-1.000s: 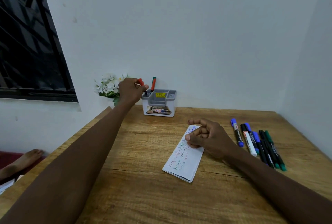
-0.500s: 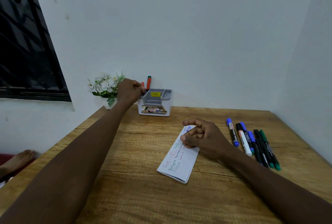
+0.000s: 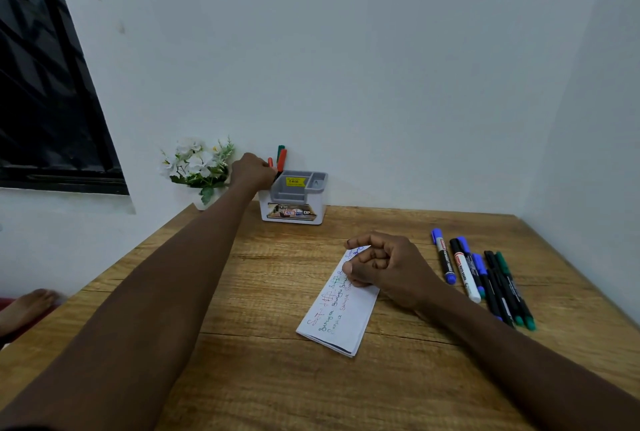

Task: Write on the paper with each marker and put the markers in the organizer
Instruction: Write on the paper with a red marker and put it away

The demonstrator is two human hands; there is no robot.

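organizer (image 3: 294, 200): we see grey over white, with a yellow sticker
paper (image 3: 341, 313): white, we read red, green and purple writing
table (image 3: 277, 378): brown wood grain
flowers (image 3: 195, 162): white, green leaves

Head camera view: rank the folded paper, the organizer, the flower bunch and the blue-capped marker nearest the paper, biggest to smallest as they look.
1. Folded paper
2. Organizer and flower bunch: they look alike, both farther away, so unranked
3. Blue-capped marker

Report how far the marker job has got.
Done: coloured lines on the paper; green and red markers stand in the organizer. In hand: left hand lowering another red marker in. Left: a row of markers beside the right hand.
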